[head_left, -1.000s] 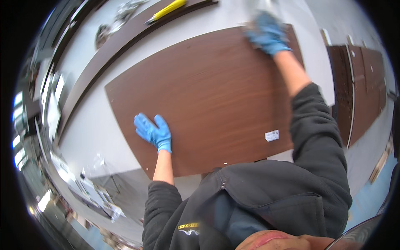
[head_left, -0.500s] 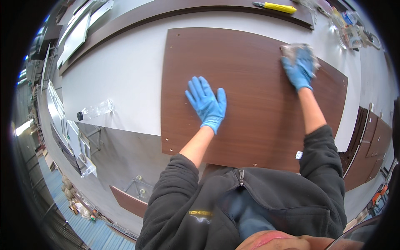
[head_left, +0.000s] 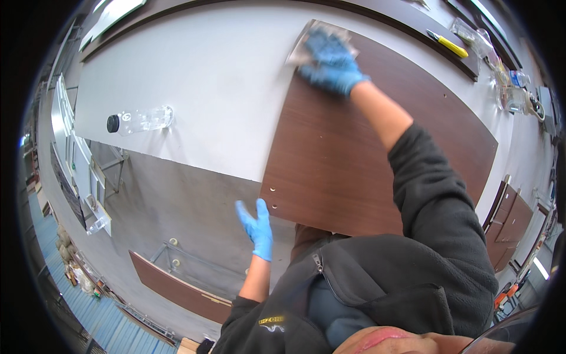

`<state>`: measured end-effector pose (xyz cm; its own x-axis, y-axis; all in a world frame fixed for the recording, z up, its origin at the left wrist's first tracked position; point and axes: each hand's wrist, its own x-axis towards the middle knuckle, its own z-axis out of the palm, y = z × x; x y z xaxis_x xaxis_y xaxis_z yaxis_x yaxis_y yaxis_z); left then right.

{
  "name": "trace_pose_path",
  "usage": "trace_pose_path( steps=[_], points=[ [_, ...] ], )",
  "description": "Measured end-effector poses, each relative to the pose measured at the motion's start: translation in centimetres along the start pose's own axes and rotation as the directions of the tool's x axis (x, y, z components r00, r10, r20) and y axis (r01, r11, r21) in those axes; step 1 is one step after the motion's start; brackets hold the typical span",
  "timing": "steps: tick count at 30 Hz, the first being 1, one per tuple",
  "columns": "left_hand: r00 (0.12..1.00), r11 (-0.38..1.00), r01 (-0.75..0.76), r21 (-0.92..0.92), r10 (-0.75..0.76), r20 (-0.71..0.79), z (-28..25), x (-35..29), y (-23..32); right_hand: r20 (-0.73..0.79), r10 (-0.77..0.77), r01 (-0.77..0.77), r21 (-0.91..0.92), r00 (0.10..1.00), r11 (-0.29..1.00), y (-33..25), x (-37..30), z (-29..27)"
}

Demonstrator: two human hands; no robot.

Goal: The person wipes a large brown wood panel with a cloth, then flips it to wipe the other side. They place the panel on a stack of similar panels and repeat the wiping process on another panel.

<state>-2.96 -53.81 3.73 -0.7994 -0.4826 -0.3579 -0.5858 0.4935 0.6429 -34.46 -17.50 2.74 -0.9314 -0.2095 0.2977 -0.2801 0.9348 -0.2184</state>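
The right hand [head_left: 330,62], in a blue glove, reaches far forward with the arm stretched out in a dark grey sleeve pushed back from the forearm. Its fingers [head_left: 321,44] lie spread and pressed flat on a pale crumpled cloth [head_left: 303,50], holding it down against the far left corner of a dark brown panel [head_left: 365,159]. The cloth pokes out to the left of and beyond the fingertips, right at the panel's corner.

The left hand [head_left: 257,229], also in a blue glove, hangs low with the forearm coming up from the lower edge. Its fingers are released and held straight, grasping nothing, just off the near left corner of the panel and apart from it, over the floor beside the table [head_left: 194,88].

The panel is a flat rectangular board with a wood-grain brown face, lying on the light grey table. Two small drilled holes [head_left: 273,197] sit near its near left corner, just right of the left fingertips, and its near edge overhangs the table toward the person.

Well to the left of both hands, a clear plastic bottle [head_left: 140,120] with a black cap lies on its side on the table. Far to the right of the right fingers, a yellow utility knife [head_left: 448,44] rests on a dark board.
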Motion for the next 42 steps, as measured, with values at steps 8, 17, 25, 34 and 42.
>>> trace_pose_path(
  steps=[8, 17, 25, 34, 42],
  points=[
    [0.854, 0.502, 0.514, -0.696, -0.221, 0.471, 2.6, -1.5, -2.3, 0.029, -0.025, 0.025, 0.001, 0.999, 1.000, -6.7, -1.3, 0.4],
    [0.814, 0.523, 0.545, -0.655, -0.144, 0.563, 1.3, -0.4, -2.4, -0.061, -0.469, 0.470, 0.228, 0.881, 0.853, -18.3, -12.1, -0.9],
    [0.768, 0.521, 0.591, -0.616, -0.129, 0.628, 0.7, 0.0, -1.4, 0.191, 0.375, -0.352, -0.141, 0.907, 0.925, 2.9, 4.9, 0.0],
    [0.750, 0.374, 0.626, -0.684, -0.046, 0.660, 2.0, 0.4, -2.9, -0.165, -0.413, 0.444, 0.287, 0.896, 0.849, -23.6, -18.6, -3.1],
    [0.735, 0.404, 0.621, -0.671, -0.004, 0.678, -1.2, 1.7, -4.6, 0.174, 0.373, -0.324, -0.255, 0.911, 0.911, -1.6, -26.4, -6.6]
  ],
)
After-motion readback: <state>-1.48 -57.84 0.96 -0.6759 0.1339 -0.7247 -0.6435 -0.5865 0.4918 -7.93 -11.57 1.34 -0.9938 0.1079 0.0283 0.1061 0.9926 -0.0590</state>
